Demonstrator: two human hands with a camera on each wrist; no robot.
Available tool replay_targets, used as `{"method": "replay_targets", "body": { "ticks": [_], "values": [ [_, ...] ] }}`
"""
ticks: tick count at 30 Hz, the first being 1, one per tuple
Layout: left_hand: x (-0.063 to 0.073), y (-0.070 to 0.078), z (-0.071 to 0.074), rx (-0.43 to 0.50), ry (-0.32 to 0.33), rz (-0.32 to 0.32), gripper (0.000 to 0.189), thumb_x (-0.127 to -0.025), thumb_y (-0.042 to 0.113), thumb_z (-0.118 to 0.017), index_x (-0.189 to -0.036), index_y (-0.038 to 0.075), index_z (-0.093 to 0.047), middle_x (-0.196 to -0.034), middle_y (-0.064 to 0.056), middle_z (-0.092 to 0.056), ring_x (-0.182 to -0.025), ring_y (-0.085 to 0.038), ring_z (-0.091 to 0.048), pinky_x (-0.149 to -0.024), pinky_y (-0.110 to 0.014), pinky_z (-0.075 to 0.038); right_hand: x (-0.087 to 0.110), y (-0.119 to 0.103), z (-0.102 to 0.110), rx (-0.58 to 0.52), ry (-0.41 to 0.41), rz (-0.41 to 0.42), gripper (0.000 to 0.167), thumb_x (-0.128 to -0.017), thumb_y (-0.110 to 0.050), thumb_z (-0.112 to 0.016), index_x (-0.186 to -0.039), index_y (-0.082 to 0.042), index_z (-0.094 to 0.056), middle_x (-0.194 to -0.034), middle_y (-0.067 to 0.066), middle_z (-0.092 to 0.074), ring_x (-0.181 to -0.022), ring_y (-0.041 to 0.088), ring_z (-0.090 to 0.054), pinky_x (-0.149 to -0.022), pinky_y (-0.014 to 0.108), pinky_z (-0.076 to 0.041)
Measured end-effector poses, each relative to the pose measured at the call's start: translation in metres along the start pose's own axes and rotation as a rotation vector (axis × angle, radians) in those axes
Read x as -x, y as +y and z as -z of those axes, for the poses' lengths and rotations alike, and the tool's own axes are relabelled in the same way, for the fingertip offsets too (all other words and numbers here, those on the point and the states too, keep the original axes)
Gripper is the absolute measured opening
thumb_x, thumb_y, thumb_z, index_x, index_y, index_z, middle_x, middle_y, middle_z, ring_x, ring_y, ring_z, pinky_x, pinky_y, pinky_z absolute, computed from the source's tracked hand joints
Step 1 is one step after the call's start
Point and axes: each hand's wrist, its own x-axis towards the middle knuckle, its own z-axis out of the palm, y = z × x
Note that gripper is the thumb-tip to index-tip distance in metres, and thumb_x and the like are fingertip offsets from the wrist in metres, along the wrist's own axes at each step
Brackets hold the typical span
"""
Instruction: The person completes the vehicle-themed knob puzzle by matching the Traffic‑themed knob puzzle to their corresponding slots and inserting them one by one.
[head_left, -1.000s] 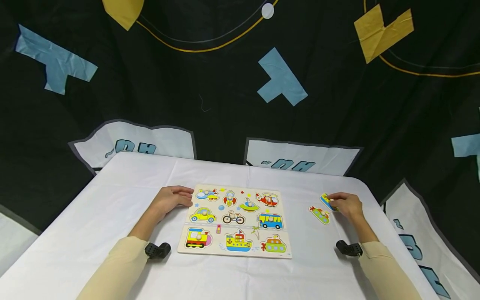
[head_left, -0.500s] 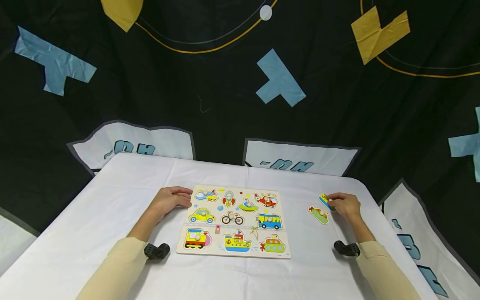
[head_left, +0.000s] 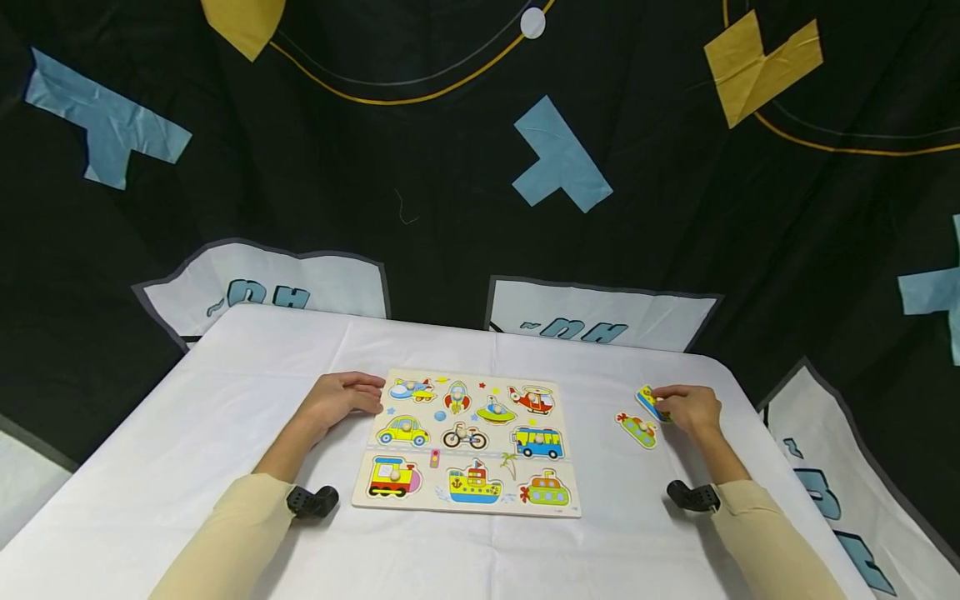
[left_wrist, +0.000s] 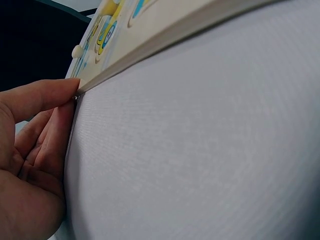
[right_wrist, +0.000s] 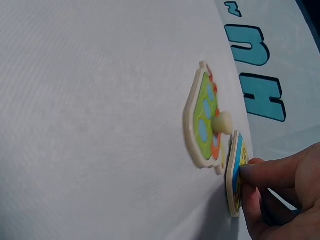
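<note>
My left hand (head_left: pixel 339 403) rests on the table at the left edge of the wooden puzzle board (head_left: pixel 442 503). In the left wrist view a fingertip (left_wrist: pixel 74 86) lies right at the board's edge. At the right, my right hand (head_left: pixel 692 410) pinches a yellow-and-blue boat puzzle piece (head_left: pixel 645 397), whose middle is partly covered by the fingers. The right wrist view shows this boat piece (right_wrist: pixel 234 175) tilted on its side at the cloth. Close beside it lies a green submarine puzzle piece (head_left: pixel 639 430) with a wooden knob (right_wrist: pixel 223 123).
A white cloth covers the table (head_left: pixel 420 558). The board has vehicle shapes, among them a bicycle (head_left: pixel 465 436), a bus (head_left: pixel 538 442) and a train (head_left: pixel 393 477). A black curtain (head_left: pixel 450 192) hangs behind the table.
Hardly anything differs: both hands keep their places, the right one on the boat piece, the left one at the board. The head view has shifted slightly.
</note>
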Motion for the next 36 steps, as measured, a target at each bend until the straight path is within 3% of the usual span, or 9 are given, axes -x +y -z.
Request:
{"method": "replay_targets", "body": {
  "ticks": [9, 18, 23, 32, 36],
  "values": [
    [-0.001, -0.001, 0.001, -0.001, -0.001, 0.010, 0.051, -0.079, 0.016, -0.082, -0.127, 0.009, -0.069, -0.111, -0.007, -0.077, -0.103, -0.019, -0.070, -0.107, -0.049, -0.045, 0.005, -0.021, 0.004, 0.021, -0.067, 0.018, 0.031, -0.091, -0.016, -0.066, -0.118, -0.003, -0.075, -0.132, 0.025, -0.064, -0.122, 0.038, -0.055, -0.077, 0.033, -0.045],
    [0.001, 0.000, 0.000, -0.002, 0.003, 0.011, 0.051, -0.079, 0.017, -0.082, -0.127, 0.009, -0.069, -0.111, -0.007, -0.077, -0.104, -0.020, -0.069, -0.105, -0.049, -0.045, 0.014, -0.049, 0.006, 0.022, -0.138, 0.078, 0.030, -0.093, -0.016, -0.066, -0.119, -0.004, -0.074, -0.135, 0.023, -0.064, -0.124, 0.040, -0.055, -0.096, 0.051, -0.047],
    [-0.001, 0.000, 0.000, -0.002, 0.004, 0.011, 0.050, -0.079, 0.016, -0.081, -0.127, 0.009, -0.069, -0.110, -0.006, -0.077, -0.101, -0.018, -0.070, -0.103, -0.046, -0.047, 0.022, -0.065, 0.001, 0.036, -0.179, 0.098, 0.028, -0.094, -0.014, -0.066, -0.120, -0.005, -0.074, -0.135, 0.023, -0.063, -0.123, 0.041, -0.056, -0.101, 0.054, -0.047],
    [0.000, 0.001, 0.000, 0.002, 0.005, 0.011, 0.049, -0.079, 0.016, -0.082, -0.126, 0.008, -0.069, -0.110, -0.007, -0.077, -0.100, -0.017, -0.070, -0.102, -0.045, -0.048, 0.039, -0.091, -0.018, 0.098, -0.216, 0.229, 0.021, -0.089, -0.013, -0.072, -0.109, -0.007, -0.078, -0.118, 0.017, -0.073, -0.106, 0.032, -0.065, -0.086, 0.041, -0.054],
    [0.001, 0.001, 0.000, -0.002, -0.001, -0.002, 0.050, -0.079, 0.015, -0.081, -0.127, 0.008, -0.069, -0.111, -0.007, -0.077, -0.100, -0.017, -0.071, -0.101, -0.044, -0.049, 0.046, -0.099, -0.026, 0.107, -0.233, 0.270, 0.017, -0.087, -0.011, -0.075, -0.103, -0.008, -0.080, -0.112, 0.015, -0.075, -0.097, 0.028, -0.066, -0.072, 0.034, -0.054]
  ]
}}
